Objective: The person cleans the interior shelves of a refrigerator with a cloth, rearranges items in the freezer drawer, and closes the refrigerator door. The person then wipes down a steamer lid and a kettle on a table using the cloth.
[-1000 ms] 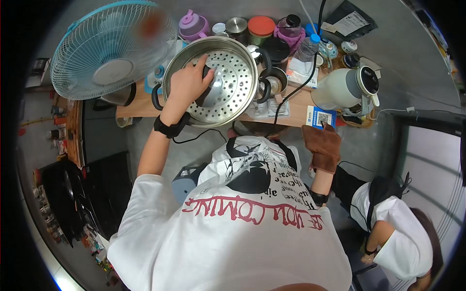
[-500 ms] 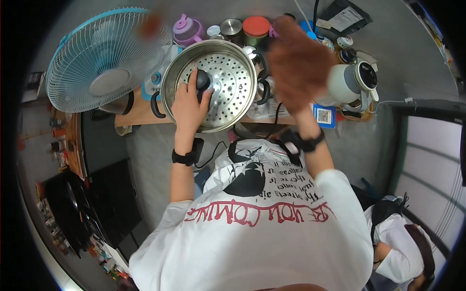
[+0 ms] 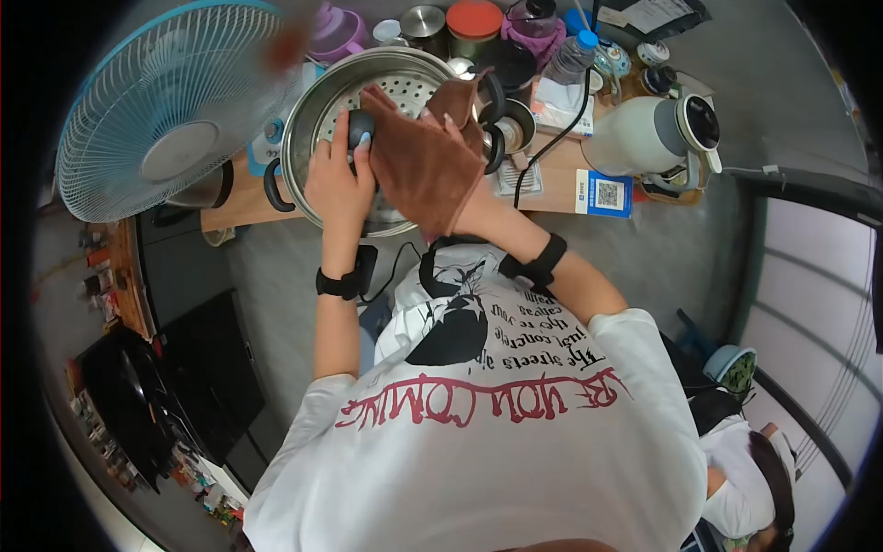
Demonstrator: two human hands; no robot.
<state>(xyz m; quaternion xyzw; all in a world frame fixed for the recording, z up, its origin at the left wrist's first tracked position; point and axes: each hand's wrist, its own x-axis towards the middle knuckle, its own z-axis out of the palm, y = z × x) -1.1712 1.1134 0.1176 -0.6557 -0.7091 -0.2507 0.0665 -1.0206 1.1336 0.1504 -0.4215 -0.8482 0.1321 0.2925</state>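
Observation:
A steel steamer pot [image 3: 296, 138] with black side handles stands on the wooden table, and a perforated surface [image 3: 405, 86] shows inside its rim. My left hand [image 3: 340, 184] is closed round a round black knob [image 3: 361, 127] above the holes. The knob looks like that of a clear lid, though the lid's edge is hard to make out. Over the right part of the pot, my right hand [image 3: 475, 210] holds a brown cloth [image 3: 418, 170]. The cloth hides most of that hand; some fingertips show at its upper edge.
A blue-rimmed fan [image 3: 179, 110] stands at the left. Behind the pot are a purple cup [image 3: 336, 32], a red-lidded jar [image 3: 475, 18] and a water bottle [image 3: 570, 57]. A pale kettle [image 3: 635, 138] and a QR-code card [image 3: 604, 193] are right. Another person [image 3: 750, 474] is lower right.
My right hand has swung the brown cloth leftward from beside the kettle to over the pot. My left hand stays on the knob. The view has shifted slightly.

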